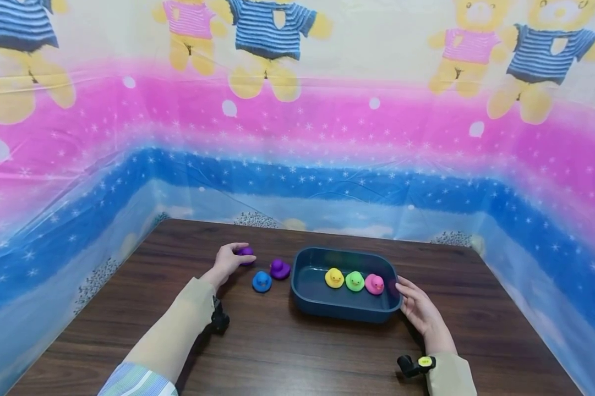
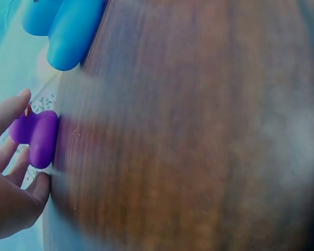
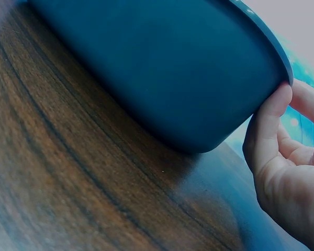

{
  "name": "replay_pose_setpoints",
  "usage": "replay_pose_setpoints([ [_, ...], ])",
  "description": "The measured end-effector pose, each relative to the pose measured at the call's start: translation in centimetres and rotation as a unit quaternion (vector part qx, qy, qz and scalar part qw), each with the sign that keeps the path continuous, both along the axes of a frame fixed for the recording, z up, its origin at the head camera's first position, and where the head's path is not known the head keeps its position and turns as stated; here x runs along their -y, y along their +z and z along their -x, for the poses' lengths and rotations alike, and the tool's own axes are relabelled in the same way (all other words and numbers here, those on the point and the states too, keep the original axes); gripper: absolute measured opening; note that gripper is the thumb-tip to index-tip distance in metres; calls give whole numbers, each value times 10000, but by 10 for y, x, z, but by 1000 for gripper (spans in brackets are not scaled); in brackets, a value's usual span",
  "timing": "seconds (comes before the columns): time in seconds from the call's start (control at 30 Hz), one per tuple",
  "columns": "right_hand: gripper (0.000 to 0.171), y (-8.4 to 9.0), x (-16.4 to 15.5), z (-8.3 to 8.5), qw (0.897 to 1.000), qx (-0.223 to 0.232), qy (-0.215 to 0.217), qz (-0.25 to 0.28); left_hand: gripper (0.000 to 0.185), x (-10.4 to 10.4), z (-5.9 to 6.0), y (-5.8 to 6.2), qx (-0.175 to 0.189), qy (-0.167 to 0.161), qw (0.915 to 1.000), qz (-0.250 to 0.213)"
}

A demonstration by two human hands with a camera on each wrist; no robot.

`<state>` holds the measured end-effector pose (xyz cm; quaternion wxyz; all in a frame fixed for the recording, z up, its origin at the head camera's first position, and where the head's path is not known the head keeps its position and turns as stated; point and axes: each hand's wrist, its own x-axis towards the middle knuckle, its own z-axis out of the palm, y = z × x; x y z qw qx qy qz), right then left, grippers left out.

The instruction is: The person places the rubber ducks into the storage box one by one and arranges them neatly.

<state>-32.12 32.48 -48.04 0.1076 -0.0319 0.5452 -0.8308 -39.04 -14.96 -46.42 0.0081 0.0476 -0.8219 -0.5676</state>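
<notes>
My left hand [image 1: 229, 259] is around a purple rubber duck [image 1: 246, 254] at the far left of the table, thumb on the near side and fingers beyond. In the left wrist view this purple duck [image 2: 42, 138] rests on the tabletop; contact at the fingertips is partly hidden. A blue duck [image 1: 261, 281] and a second purple duck [image 1: 279, 269] stand just right of that hand. With thumb and fingers, my right hand [image 1: 420, 308] grips the right rim of a dark teal plastic basin [image 1: 347, 311]. Inside sit a yellow duck [image 1: 334, 278], a green duck [image 1: 355, 281] and a pink duck [image 1: 374, 284].
The basin stands on a dark wooden table [image 1: 287, 357], right of the loose ducks. A printed cloth [image 1: 302, 181] with bears hangs around the back and both sides. Each wrist carries a black camera mount, such as the right camera mount [image 1: 410, 367].
</notes>
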Motion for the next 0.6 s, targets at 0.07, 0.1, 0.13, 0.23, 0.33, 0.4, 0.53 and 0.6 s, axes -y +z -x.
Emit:
replay_pose_setpoints([
  [0.07, 23, 1, 1, 0, 10000, 34, -17, -22, 55, 1, 0, -1, 33, 15, 10000, 8],
  [0.1, 23, 1, 1, 0, 10000, 39, -31, -29, 55, 1, 0, -1, 45, 30, 10000, 4],
  [0.13, 23, 1, 1, 0, 10000, 44, -39, -35, 55, 1, 0, -1, 57, 40, 10000, 12],
  [0.23, 24, 0, 1, 0, 9999, 57, -71, -46, 54, 2, 2, -2, 60, 93, 9999, 58],
  [0.33, 25, -1, 0, 1, 9999, 53, -82, -47, 53, 2, 4, -4, 63, 140, 9998, 88],
  [0.4, 26, -2, 0, 2, 9999, 54, -79, -47, 53, 3, 4, -5, 65, 186, 9998, 68],
  [0.53, 26, -3, -1, 3, 9999, 70, -70, -58, 52, 4, 4, -6, 78, 187, 9998, 12],
  [0.6, 26, -3, -2, 3, 9999, 82, -70, -59, 52, 4, 3, -5, 119, 153, 9998, -23],
])
